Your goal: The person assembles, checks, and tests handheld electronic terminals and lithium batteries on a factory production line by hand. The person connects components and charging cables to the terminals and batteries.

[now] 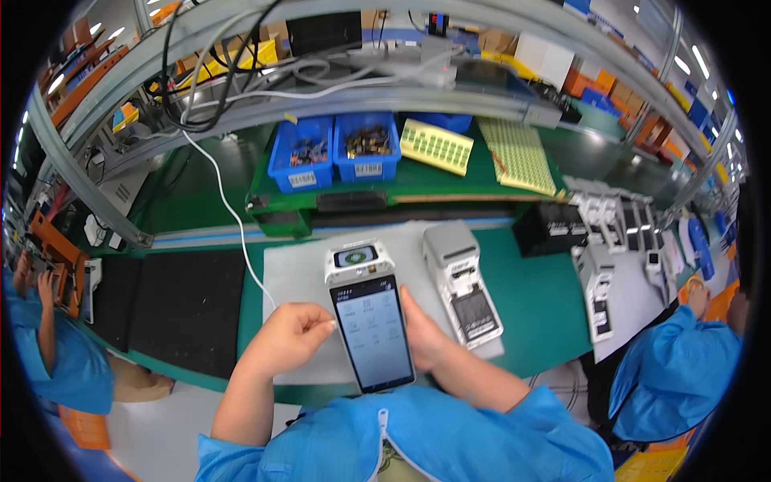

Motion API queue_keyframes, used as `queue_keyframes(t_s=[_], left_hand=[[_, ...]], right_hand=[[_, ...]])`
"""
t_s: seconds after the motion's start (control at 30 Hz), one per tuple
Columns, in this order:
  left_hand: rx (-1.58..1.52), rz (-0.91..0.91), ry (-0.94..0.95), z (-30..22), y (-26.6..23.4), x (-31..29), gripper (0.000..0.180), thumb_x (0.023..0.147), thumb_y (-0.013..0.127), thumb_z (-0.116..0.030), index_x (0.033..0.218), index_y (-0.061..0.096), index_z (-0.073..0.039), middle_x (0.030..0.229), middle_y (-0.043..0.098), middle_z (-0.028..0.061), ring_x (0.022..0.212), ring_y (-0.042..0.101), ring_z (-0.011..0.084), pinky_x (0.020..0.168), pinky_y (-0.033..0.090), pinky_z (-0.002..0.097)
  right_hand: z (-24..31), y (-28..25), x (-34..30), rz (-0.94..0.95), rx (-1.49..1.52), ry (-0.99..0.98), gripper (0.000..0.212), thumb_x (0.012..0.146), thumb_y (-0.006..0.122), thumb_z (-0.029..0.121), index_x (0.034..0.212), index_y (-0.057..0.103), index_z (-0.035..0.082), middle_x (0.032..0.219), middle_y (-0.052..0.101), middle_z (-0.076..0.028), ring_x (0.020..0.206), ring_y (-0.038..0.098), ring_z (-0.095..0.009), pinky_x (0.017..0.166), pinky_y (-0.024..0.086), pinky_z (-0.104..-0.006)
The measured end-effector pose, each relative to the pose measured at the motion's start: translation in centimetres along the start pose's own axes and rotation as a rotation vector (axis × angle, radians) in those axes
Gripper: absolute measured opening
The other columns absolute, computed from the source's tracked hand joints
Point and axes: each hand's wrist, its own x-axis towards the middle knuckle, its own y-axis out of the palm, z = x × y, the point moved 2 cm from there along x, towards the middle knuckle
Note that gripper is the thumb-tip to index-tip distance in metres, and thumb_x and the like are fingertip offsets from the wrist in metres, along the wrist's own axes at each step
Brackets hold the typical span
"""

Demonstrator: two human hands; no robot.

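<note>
In front of me stands a white handheld terminal [373, 333] with a large lit touchscreen of icons and a smaller round-graphic display at its top end. My right hand [424, 333] grips it along the right edge. At its left edge, my left hand [291, 339] is closed in a pinch, with a small white tip showing at the fingertips. A white cable [238, 221] runs down from the overhead frame to this hand; it seems to end in the pinched plug. Whether the plug touches the terminal is hard to tell. To the right, a second terminal [463, 285] lies back up, its battery bay exposed.
Two blue bins [301, 178] of small parts stand on a green shelf beside yellow trays [436, 146]. Black mats [193, 305] lie at left. A black box [550, 229] and several more terminals [598, 293] sit at right. Co-workers [675, 365] are on both sides.
</note>
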Motion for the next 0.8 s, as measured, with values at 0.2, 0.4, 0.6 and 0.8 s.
queue_keyframes(t_s=[0.2,0.4,0.6,0.8], left_hand=[[0.037,0.015,-0.033,0.5,0.0,-0.2,0.011,0.085,0.059,-0.006,0.084,0.062,0.005,0.067,0.059,0.0010,0.060,0.049,0.0053,0.054,0.040,0.0224],[0.102,-0.009,0.020,0.7,0.0,-0.5,0.015,0.084,0.057,-0.010,0.078,0.062,0.004,0.062,0.056,0.0058,0.056,0.048,0.0110,0.053,0.040,0.0282],[0.175,-0.050,0.057,0.1,0.1,-0.8,0.016,0.082,0.057,-0.013,0.077,0.061,0.002,0.064,0.059,0.0154,0.057,0.056,0.0234,0.056,0.044,0.0353],[0.276,-0.046,0.185,0.0,-0.2,-0.7,0.013,0.082,0.059,-0.009,0.079,0.058,0.004,0.068,0.058,0.0054,0.064,0.051,0.0115,0.059,0.043,0.0291]], right_hand=[[-0.4,-0.6,0.4,-0.057,-0.045,0.007,0.066,0.095,0.013,0.056,0.134,0.042,0.011,0.126,0.052,-0.009,0.114,0.052,-0.021,0.093,0.045,-0.0381],[-0.9,-0.9,1.1,-0.079,-0.010,0.005,0.068,0.094,0.015,0.059,0.129,0.046,0.010,0.120,0.056,-0.011,0.104,0.058,-0.025,0.088,0.049,-0.0402],[-1.0,-0.8,1.4,-0.107,0.021,-0.005,0.069,0.093,0.018,0.060,0.127,0.048,0.009,0.117,0.058,-0.012,0.102,0.060,-0.026,0.088,0.049,-0.0414],[-1.1,-0.2,1.6,0.211,0.090,-0.002,0.069,0.094,0.015,0.058,0.130,0.046,0.008,0.121,0.057,-0.011,0.106,0.058,-0.025,0.090,0.048,-0.0394]])
